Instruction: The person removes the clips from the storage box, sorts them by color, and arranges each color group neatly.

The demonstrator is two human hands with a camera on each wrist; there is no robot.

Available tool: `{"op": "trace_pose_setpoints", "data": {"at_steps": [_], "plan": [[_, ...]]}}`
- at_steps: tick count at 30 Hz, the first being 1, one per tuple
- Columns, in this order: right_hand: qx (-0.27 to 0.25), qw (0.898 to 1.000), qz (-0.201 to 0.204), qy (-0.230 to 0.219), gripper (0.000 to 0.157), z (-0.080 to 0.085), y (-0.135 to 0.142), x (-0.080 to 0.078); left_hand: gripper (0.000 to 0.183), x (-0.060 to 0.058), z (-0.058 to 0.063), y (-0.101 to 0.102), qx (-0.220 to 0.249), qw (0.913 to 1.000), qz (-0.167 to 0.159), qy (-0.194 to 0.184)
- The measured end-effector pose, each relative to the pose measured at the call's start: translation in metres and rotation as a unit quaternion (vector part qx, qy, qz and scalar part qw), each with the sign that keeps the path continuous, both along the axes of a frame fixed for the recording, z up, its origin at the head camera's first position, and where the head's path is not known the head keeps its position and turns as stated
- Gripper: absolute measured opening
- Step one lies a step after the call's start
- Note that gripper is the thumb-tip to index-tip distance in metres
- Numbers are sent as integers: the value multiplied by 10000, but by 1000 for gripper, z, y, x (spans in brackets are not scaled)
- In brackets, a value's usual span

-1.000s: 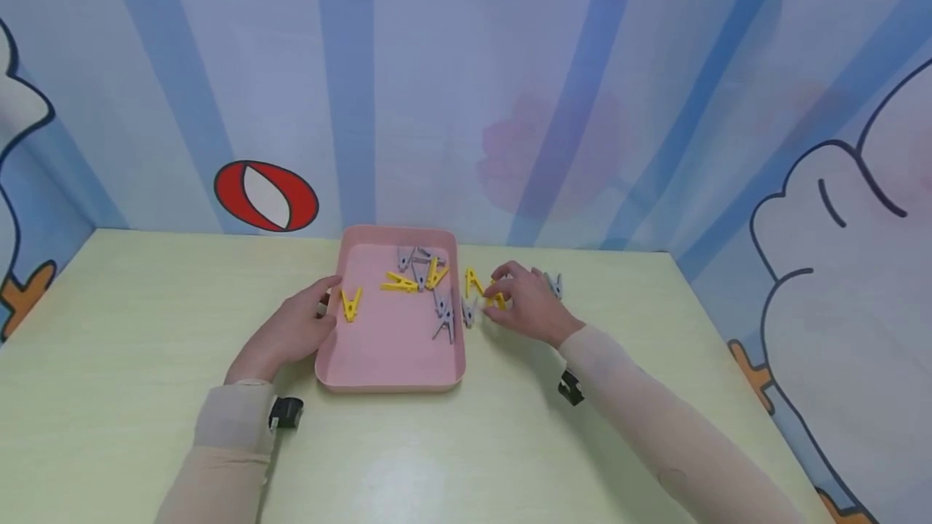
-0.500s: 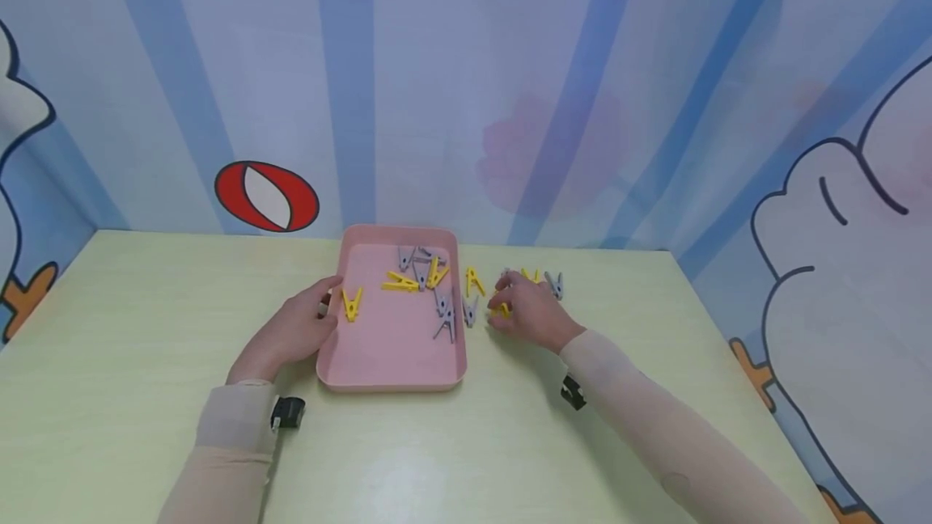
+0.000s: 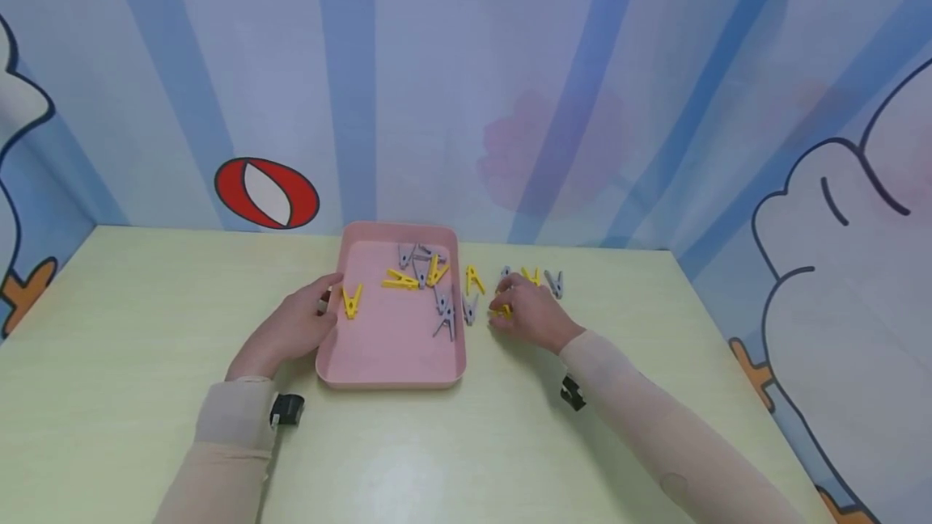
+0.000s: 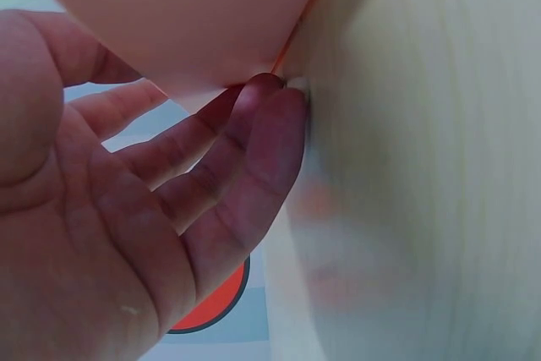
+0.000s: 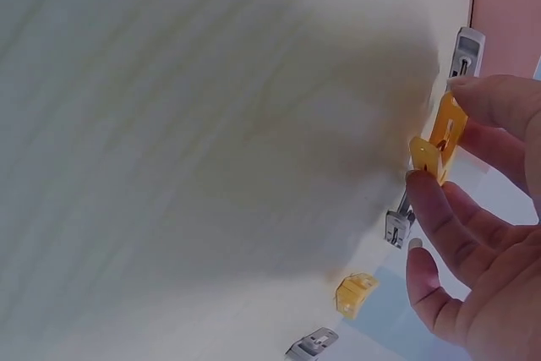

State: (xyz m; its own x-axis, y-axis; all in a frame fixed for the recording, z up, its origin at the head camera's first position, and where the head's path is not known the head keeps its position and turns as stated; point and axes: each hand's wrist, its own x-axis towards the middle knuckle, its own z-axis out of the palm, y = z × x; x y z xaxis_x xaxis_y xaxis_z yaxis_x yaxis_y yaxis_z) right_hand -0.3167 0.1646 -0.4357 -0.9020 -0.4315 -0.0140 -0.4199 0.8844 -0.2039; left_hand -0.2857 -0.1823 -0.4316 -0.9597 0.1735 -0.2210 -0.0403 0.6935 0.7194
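Note:
My left hand (image 3: 294, 322) holds the left side of a pink tray (image 3: 386, 386). The left wrist view shows several fingers curled against the tray's outer wall (image 4: 194, 23), low by the tabletop. Right of the tray, my right hand (image 3: 535, 310) pinches a yellow clothespin (image 5: 448, 128) between thumb and fingertips, close over the table. Inside the tray lie several grey clothespins (image 3: 446, 314) and yellow clothespins (image 3: 400, 280), mostly toward the back and right; one yellow clothespin (image 3: 352, 302) is by the left wall.
On the table (image 3: 408, 459) near my right hand are a yellow clothespin (image 3: 474, 280) and a grey clothespin (image 3: 469, 310) by the tray. Farther right lie another yellow clothespin (image 3: 531, 275) and a grey one (image 3: 555, 284). A printed backdrop (image 3: 429, 103) stands behind the table.
My right hand has shifted slightly right and toward me, and the yellow clothespin at its fingertips has turned. Clothespins behind the hand have come into sight. The left hand and tray stay put.

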Motion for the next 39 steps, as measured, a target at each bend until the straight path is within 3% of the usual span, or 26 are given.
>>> {"op": "trace_pose_setpoints", "data": {"at_steps": [15, 22, 39], "plan": [[-287, 9995, 136, -22, 23, -3, -2, 2, 59, -2, 2, -2, 11, 9999, -87, 88], [-308, 9994, -41, -177, 24, -2, -2, 4, 60, -1, 1, 0, 30, 10000, -49, -4], [-281, 9994, 198, 28, 23, -4, 3, 3, 62, -1, -2, -1, 39, 10000, -42, -8]]}}
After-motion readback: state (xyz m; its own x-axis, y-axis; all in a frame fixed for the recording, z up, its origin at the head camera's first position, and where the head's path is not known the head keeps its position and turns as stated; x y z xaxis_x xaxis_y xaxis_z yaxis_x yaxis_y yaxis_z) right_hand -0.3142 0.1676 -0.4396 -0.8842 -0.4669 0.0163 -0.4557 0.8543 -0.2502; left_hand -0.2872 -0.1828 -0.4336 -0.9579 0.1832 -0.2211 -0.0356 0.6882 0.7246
